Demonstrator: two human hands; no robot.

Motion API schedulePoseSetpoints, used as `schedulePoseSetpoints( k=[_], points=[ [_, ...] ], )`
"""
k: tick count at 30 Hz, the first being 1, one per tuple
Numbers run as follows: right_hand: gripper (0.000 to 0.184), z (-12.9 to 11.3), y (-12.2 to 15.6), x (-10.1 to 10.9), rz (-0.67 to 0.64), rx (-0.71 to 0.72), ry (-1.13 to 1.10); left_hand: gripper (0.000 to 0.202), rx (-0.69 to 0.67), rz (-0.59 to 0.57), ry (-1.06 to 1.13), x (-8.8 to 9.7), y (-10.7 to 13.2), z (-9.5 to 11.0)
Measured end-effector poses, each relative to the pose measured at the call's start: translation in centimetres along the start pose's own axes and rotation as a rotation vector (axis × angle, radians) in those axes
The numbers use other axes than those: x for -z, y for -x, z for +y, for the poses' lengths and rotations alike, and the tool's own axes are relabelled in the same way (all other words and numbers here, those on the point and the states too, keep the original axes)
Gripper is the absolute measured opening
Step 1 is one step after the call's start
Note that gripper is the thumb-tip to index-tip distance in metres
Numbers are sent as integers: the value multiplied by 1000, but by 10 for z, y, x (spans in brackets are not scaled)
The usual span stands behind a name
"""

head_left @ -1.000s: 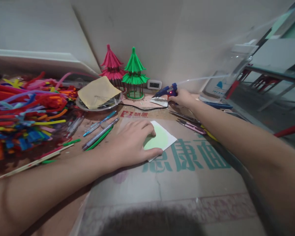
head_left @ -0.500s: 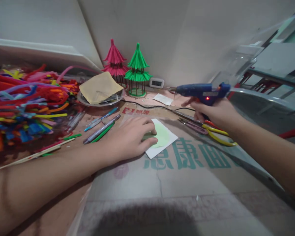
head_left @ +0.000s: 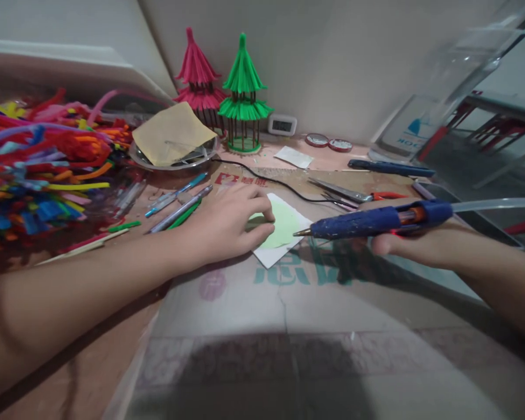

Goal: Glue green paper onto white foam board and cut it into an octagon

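At back left, dish (head_left: 171, 168) of bits (head_left: 198, 156) under yellow sheet (head_left: 170, 135), left hand (head_left: 231, 226) spread on card (head_left: 270, 257), right hand (head_left: 422, 246) gripping glue gun (head_left: 363, 223).

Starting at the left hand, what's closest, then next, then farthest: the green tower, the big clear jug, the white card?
1. White card, partly under the left hand.
2. Green tower, beyond the hand.
3. Big clear jug, back at the right.

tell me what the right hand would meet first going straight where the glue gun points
Probably the left hand, across the paper; if the glue gun slants down, the paper first. Depth is unclear.
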State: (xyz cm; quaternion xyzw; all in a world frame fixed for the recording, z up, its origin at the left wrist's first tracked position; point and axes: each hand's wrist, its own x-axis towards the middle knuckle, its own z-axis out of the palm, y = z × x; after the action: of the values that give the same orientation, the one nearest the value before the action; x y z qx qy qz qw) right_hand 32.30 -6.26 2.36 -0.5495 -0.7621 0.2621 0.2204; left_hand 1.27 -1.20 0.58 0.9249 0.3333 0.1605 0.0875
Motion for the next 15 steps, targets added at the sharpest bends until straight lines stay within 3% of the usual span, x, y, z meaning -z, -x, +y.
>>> schedulePoseSetpoints(
  k=[3, 8, 12, 15],
  points=[
    [53, -17, 1, -7, -50, -31, 19, 21, -17, 28, 13, -3, -1, -2],
    [52, -42, 1, -14, -27, -19, 82, 21, -37, 52, 10, -5, -1, -3],
    [53, -45, 0, -16, -95, 63, 87, 21, -38, 64, -3, -6, -1, -4],
    [58, -42, 2, -20, 3, 37, 114, 21, -48, 69, -6, -7, 0, -5]
  ],
)
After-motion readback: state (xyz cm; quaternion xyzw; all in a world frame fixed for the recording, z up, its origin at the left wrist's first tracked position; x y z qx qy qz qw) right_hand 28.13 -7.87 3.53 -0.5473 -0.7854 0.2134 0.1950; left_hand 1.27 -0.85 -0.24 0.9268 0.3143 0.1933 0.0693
